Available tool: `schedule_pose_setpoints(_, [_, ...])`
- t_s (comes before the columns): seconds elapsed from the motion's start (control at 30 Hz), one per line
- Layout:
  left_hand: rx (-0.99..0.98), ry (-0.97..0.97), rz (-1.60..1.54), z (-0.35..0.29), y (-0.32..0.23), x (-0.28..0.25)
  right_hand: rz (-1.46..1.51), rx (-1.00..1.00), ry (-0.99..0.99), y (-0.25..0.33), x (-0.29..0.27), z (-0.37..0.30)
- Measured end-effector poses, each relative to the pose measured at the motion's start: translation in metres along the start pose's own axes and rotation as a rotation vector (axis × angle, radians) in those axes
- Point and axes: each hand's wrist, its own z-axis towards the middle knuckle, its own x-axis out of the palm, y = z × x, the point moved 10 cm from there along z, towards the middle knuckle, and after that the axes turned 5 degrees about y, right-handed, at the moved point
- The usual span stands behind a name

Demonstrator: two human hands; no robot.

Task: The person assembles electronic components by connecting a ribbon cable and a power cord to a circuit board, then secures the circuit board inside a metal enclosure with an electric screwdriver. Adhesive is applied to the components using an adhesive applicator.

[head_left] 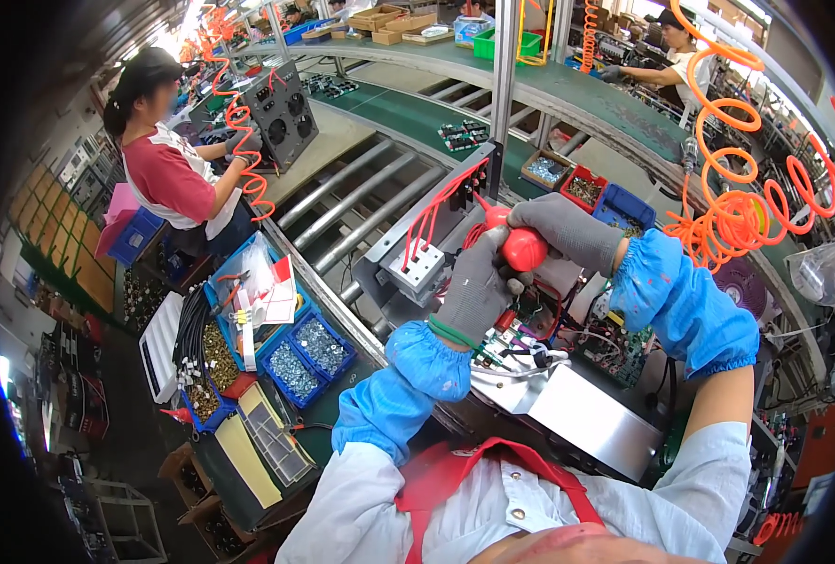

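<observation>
Gloves (467, 299) of grey knit cover both my hands, and blue sleeve covers (685, 305) run up my forearms. My left hand (474, 289) is closed around a red round-ended piece (525, 250) from the left; my right hand (573, 230) wraps it from the right, fingers curled over. I can't make out its exact kind, since my gloves hide part of it. It sits above an open metal chassis, where green circuit boards (624, 352) and a silver metal box (598, 420) show. Beyond my left hand stands a grey sheet-metal panel (460, 228) with red wires (424, 228) running to a white terminal block (425, 269). Off to my left, blue bins (289, 399) hold silver fasteners (322, 345); at my right hangs a coiled orange hose (718, 232). Across the rollers (366, 202), a co-worker (175, 169) handles a dark grey panel with fans (286, 117).
</observation>
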Motion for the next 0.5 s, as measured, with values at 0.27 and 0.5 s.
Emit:
schedule_pose_setpoints(0.27, [0.027,0.006,0.073,-0.003,-0.004,0.002,0.002,0.049,0.000,0.006,0.004,-0.003])
schedule_pose_setpoints(0.5, [0.070,0.030,0.072,-0.004,-0.009,0.000,0.117,0.157,0.003,0.003,0.005,-0.004])
